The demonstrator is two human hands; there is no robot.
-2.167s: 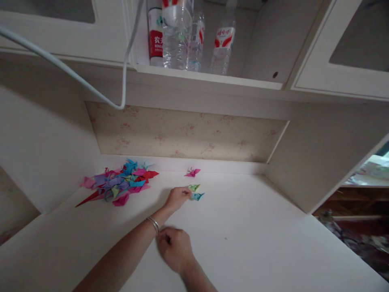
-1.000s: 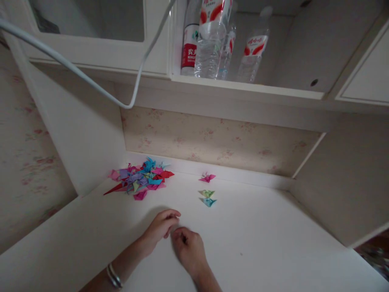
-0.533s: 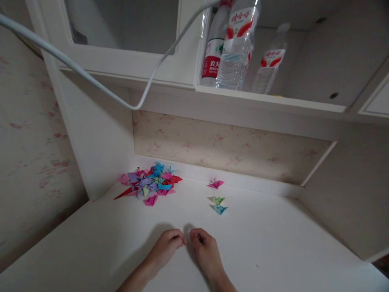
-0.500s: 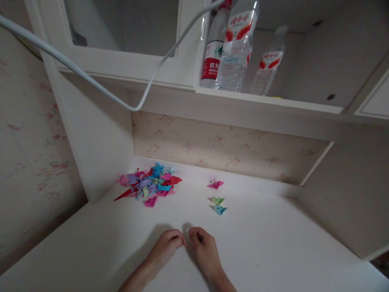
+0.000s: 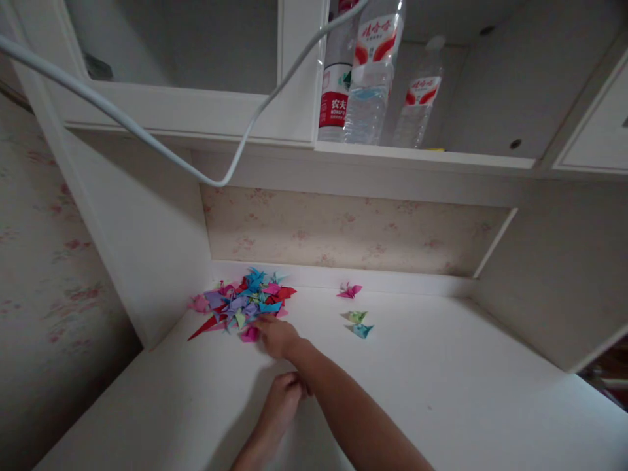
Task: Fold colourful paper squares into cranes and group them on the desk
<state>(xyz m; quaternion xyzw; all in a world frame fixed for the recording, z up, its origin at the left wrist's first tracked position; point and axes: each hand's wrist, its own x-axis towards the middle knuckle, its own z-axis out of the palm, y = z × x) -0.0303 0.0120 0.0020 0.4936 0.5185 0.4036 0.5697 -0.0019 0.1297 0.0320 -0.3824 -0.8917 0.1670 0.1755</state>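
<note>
My right hand (image 5: 277,337) reaches across to the front edge of a heap of folded paper cranes (image 5: 238,302) in pink, red, blue, purple and green. Its fingers are stretched toward the heap, beside a magenta paper crane (image 5: 249,335); whether they touch it I cannot tell. Close to me, my left hand (image 5: 284,396) is closed just above the white desktop, partly covered by my right forearm. What it holds, if anything, is hidden. Off to the right lie a pink crane (image 5: 350,290), a light green crane (image 5: 358,316) and a blue crane (image 5: 363,331).
Above the white desk (image 5: 441,366) is a shelf (image 5: 422,156) with plastic bottles, among them a large water bottle (image 5: 369,98). A white cable (image 5: 161,154) hangs in front of the cabinet. Side panels border the desk at left and right.
My right hand has gone from beside my left hand forward and left to the heap. My left hand stays low, closed. The view has shifted slightly.
</note>
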